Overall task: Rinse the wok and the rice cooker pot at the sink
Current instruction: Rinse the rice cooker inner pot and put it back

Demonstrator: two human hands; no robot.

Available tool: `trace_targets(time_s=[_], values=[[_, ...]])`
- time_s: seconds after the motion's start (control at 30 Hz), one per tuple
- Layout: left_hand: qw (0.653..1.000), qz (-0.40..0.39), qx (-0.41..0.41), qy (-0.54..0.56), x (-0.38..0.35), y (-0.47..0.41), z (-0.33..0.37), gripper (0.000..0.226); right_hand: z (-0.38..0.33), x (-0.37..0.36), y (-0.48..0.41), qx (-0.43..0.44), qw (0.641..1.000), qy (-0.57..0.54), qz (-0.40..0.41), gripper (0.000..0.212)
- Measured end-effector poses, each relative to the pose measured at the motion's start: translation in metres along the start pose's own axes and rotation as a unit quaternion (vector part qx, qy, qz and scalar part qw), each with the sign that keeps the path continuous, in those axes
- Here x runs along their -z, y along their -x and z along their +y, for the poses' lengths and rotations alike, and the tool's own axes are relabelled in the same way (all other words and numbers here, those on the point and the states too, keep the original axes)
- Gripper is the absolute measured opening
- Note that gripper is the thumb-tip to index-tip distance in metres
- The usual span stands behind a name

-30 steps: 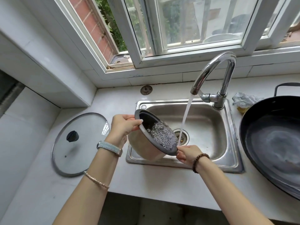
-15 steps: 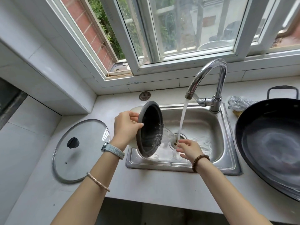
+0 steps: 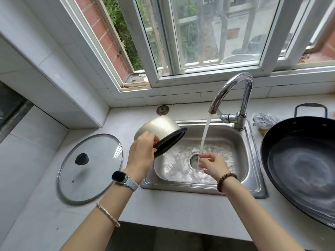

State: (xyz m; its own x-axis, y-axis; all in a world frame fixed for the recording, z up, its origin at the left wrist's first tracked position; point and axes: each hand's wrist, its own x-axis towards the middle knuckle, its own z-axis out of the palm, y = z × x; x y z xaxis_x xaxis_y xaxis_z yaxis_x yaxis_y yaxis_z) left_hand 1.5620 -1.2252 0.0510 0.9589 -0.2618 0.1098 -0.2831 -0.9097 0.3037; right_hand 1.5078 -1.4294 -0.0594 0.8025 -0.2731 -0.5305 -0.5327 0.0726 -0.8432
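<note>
Our left hand [image 3: 143, 151] grips the dark rim of the round, pale-metal rice cooker pot [image 3: 159, 128], tipped mouth-down over the steel sink [image 3: 241, 142]. Our right hand [image 3: 213, 164], open and empty, sits under the running water. Wet, the pot looks light but slippery; the rim seems the safest hold.

Bright, even daylight enters through window [image 3: 208, 33]; shadows soft. Wide-angle bowing at edges. Focus sharp; glare on faucet [image 3: 233, 82].
</note>
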Motion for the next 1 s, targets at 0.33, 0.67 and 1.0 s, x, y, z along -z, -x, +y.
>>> trace_targets(time_s=[0.33,0.67,1.0], values=[[0.989,0.024,0.067,0.130,0.007,-0.005,-0.020,0.025,0.004,-0.009,0.005,-0.065,0.995,-0.067,-0.038,0.017],[0.895,-0.019,0.210,0.392,-0.008,-0.002,-0.028,0.033,0.024,-0.043,0.010,-0.265,0.938,-0.166,-0.148,0.019],[0.856,-0.044,0.252,0.449,-0.008,0.005,-0.034,0.030,0.045,-0.091,-0.004,-0.307,0.931,-0.169,-0.106,0.023]])
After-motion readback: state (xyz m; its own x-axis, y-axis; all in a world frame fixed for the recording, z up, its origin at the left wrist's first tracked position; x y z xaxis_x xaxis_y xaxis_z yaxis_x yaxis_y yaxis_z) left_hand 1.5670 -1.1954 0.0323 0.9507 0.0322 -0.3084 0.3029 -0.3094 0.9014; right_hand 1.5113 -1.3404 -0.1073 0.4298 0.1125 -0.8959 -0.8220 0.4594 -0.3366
